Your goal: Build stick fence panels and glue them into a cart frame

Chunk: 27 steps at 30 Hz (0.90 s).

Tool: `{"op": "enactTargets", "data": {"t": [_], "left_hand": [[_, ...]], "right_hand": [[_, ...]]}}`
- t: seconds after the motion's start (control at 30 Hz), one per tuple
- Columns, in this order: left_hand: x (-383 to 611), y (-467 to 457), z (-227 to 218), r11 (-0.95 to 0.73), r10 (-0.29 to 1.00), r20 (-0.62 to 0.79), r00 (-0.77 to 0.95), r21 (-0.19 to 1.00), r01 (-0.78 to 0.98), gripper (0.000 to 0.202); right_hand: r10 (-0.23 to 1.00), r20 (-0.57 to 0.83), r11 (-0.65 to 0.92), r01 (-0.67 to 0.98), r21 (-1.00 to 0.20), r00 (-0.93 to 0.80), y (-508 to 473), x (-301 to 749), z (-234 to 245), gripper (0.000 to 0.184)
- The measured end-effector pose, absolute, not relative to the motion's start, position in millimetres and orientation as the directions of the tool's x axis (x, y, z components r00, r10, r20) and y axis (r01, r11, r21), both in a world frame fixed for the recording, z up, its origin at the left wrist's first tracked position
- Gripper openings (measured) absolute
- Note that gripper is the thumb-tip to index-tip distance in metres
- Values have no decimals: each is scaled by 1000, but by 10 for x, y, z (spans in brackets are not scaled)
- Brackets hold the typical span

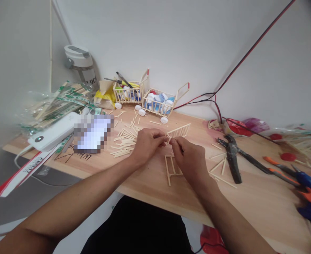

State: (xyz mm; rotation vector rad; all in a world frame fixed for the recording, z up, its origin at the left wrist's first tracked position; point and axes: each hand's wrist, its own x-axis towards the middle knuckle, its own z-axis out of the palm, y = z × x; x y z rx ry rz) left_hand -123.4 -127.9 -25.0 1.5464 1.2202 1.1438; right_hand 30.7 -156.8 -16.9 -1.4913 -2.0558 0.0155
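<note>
Both left hand (151, 144) and right hand (190, 155) pinched at fingertips, close together above counter (145, 174); can't tell what's gripped. Slatted stick panel (178, 131) just beyond fingertips. Stick frame (172, 165) on counter, partly hidden by right hand. Loose sticks (127, 141) beside left hand.
</note>
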Motion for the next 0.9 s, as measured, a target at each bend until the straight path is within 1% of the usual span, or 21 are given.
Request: {"op": "enactTargets", "data": {"t": [0.17, 0.33, 0.43, 0.5, 0.57, 0.63, 0.8, 0.9], "left_hand": [[-1237, -1273, -269, -208, 976, 186, 110, 947, 244, 18], [-1232, -1273, -243, -209, 977, 192, 92, 945, 252, 18], [-1234, -1276, -234, -201, 979, 186, 85, 953, 225, 18], [-1237, -1275, -241, -193, 981, 181, 76, 960, 203, 17], [-1241, -1271, -256, -189, 982, 179, 68, 962, 196, 16], [-1244, -1262, -273, -191, 981, 181, 65, 961, 199, 15], [-1247, -1243, -282, -191, 981, 182, 61, 958, 212, 13], [-1246, -1250, -266, -196, 981, 187, 61, 954, 228, 13]], "right_hand": [[868, 459, 368, 865, -341, -189, -1558, 304, -174, 30], [882, 441, 355, 852, -386, -167, -1542, 307, -165, 31], [911, 388, 323, 829, -457, -141, -1547, 311, -144, 30], [933, 339, 289, 815, -502, -122, -1553, 311, -128, 32], [949, 297, 259, 808, -529, -110, -1558, 313, -117, 35], [958, 267, 240, 806, -541, -106, -1561, 318, -114, 34], [951, 287, 255, 822, -509, -117, -1578, 356, -135, 23], [936, 324, 277, 861, -427, -141, -1594, 374, -138, 22]]}}
